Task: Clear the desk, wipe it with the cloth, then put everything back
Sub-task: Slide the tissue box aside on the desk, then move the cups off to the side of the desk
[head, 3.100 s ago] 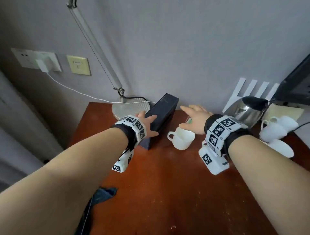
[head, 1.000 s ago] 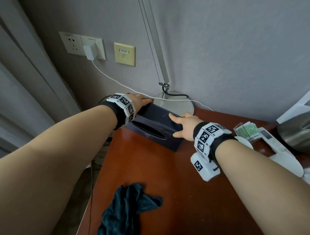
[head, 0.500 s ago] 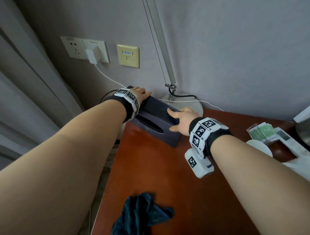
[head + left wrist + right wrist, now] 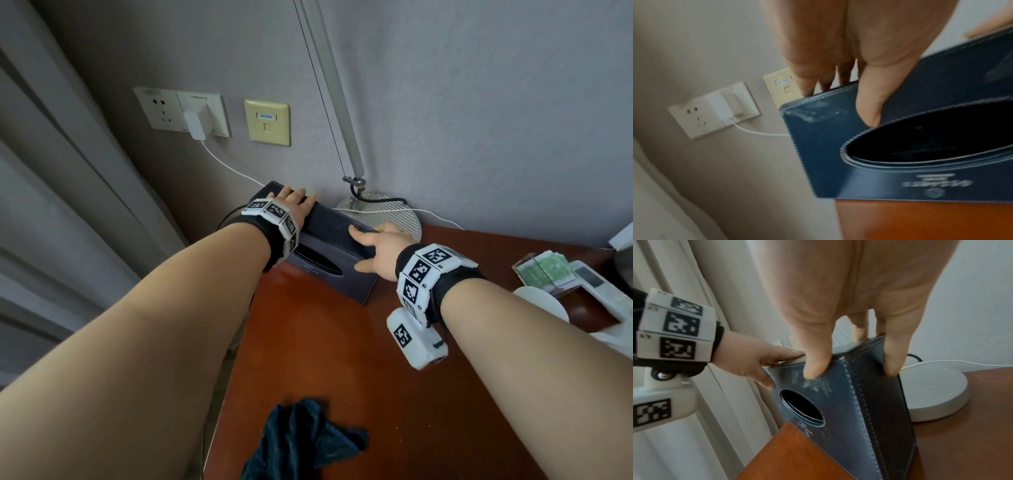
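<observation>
A dark blue tissue box (image 4: 329, 253) with an oval opening sits at the desk's (image 4: 342, 342) back left corner, tilted, its left end past the desk's edge. My left hand (image 4: 294, 202) grips its far left end, fingers behind the top edge and thumb on the face (image 4: 828, 154). My right hand (image 4: 376, 246) grips the right end, thumb on the face and fingers over the side (image 4: 875, 402). A crumpled dark teal cloth (image 4: 301, 442) lies by the front left edge, away from both hands.
A lamp's round white base (image 4: 394, 212) stands right behind the box, with a white cable (image 4: 233, 168) running to a charger in the wall socket (image 4: 195, 120). Green packets (image 4: 544, 270), a white handset (image 4: 603, 291) and a saucer (image 4: 544, 301) lie at right. Curtain at left.
Both hands have carried the tissue box from mid-desk to the back left corner and pushed it closer to the wall. The cloth has not moved.
</observation>
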